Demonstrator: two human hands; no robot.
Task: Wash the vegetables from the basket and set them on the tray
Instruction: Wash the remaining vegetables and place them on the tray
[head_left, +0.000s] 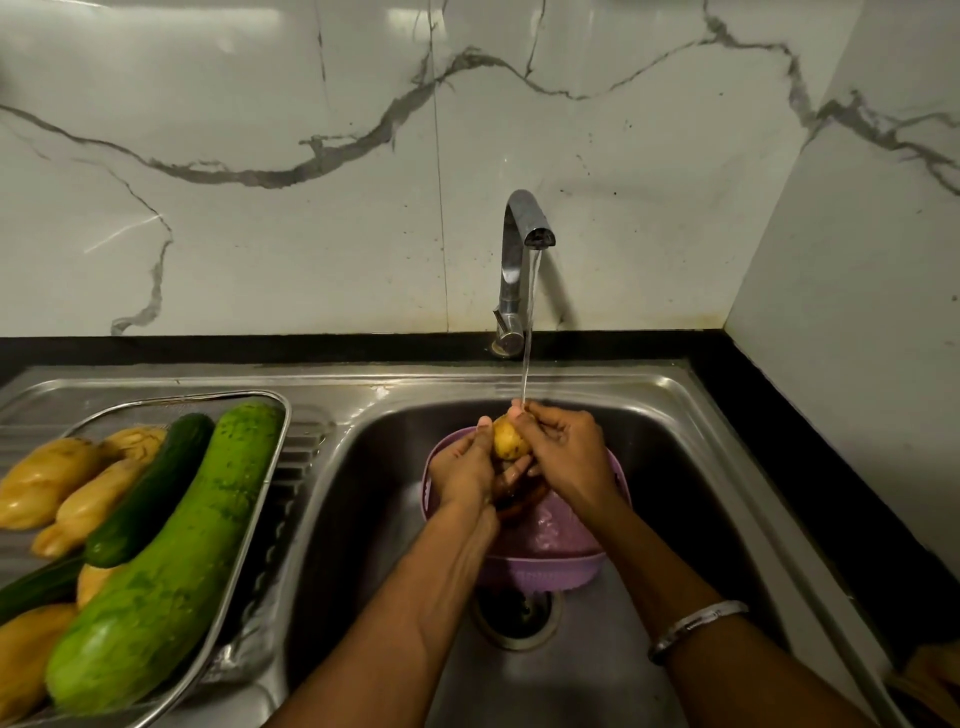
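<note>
A small yellow potato (509, 441) is held between both hands under the running water from the tap (522, 249). My left hand (462, 467) cups it from the left and my right hand (566, 452) grips it from the right, fingers curled over its top. Below the hands a purple plastic basket (550, 566) sits in the sink (675, 467); its contents are mostly hidden by my hands. On the left drainboard a metal mesh tray (249, 519) holds a large green gourd (166, 561), a dark cucumber (150, 488) and several yellow vegetables (52, 478).
The sink drain (517, 613) lies just in front of the basket. A black counter edge (810, 441) runs along the sink's right side, and a marble wall stands behind the tap. A second dark cucumber (36, 584) lies partly under the gourd.
</note>
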